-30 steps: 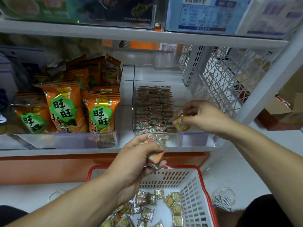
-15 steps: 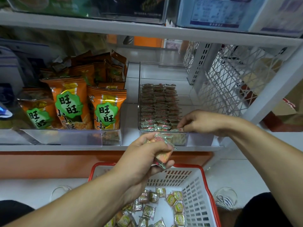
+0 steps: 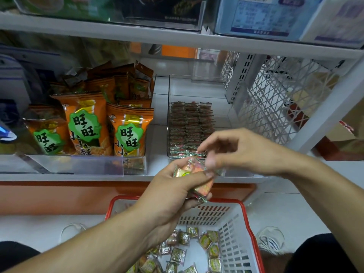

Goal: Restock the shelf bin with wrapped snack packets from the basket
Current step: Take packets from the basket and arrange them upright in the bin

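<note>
My left hand [image 3: 169, 196] grips a small stack of wrapped snack packets [image 3: 204, 189] above the basket, just in front of the shelf edge. My right hand [image 3: 238, 150] reaches across to that stack, and its blurred thumb and fingertips pinch the top packet [image 3: 194, 167]. The clear shelf bin [image 3: 238, 174] sits right behind both hands and holds three tidy rows of packets [image 3: 191, 125] on edge. Below, the white basket with a red rim [image 3: 245, 207] holds several loose packets [image 3: 197, 249].
Orange snack bags [image 3: 84, 127] stand in the bin to the left behind a clear front lip. A white mesh side panel [image 3: 279, 99] closes the shelf on the right. Another shelf board [image 3: 177, 42] runs close above. A shoe [image 3: 269, 241] is beside the basket.
My right hand has left the front of the bin and come back to the stack in my left hand. The left hand has stayed in place with its packets.
</note>
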{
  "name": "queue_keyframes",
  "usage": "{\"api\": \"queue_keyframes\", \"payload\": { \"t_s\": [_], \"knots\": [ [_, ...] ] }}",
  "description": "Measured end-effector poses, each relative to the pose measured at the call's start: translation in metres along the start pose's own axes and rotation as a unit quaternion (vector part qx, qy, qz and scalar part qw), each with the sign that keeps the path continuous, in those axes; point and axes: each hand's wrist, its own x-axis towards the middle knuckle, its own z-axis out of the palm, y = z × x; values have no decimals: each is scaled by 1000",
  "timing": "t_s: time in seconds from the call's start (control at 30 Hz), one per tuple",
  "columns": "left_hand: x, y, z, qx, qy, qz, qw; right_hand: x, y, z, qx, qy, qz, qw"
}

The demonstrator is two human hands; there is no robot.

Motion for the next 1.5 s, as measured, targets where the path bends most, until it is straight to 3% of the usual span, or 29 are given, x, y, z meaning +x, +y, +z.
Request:
{"api": "queue_keyframes", "payload": {
  "t_s": [0.07, 0.13, 0.37, 0.57, 0.7, 0.83, 1.03, 1.1, 1.17, 1.27, 1.5],
  "knots": [
    [-3, 0, 1, 5, -14, 10, 1000, -8, -8, 13, -36, -47, -19, 998],
    [-2, 1, 3, 3, -17, 12, 1000, -11, -8, 20, -69, -23, -36, 997],
    [2, 8, -1, -50, 31, -33, 998, -14, -5, 9, 135, 125, -65, 981],
    [-4, 16, 1, -34, -41, -28, 998, -13, -3, 24, 163, 142, -102, 971],
    [-4, 15, 0, -33, -48, -6, 998, -14, -3, 25, 216, 108, -74, 968],
    [-3, 12, -1, -7, -35, 38, 999, -12, -2, 25, 378, 98, 9, 920],
    [-3, 8, -4, 95, 4, 94, 991, -15, 4, 21, 223, 4, 23, 975],
    [-3, 7, -5, 94, 18, 93, 991, -13, 8, 14, 165, 37, 0, 986],
    [-1, 6, -6, 86, 36, 87, 992, -6, 18, 3, 53, 137, -9, 989],
    [3, 6, -6, 84, 52, 87, 991, 6, 38, -11, -41, 224, 42, 973],
    [9, 5, -5, 76, 50, 68, 994, 25, 57, -12, -148, 152, 87, 974]
  ]
}}
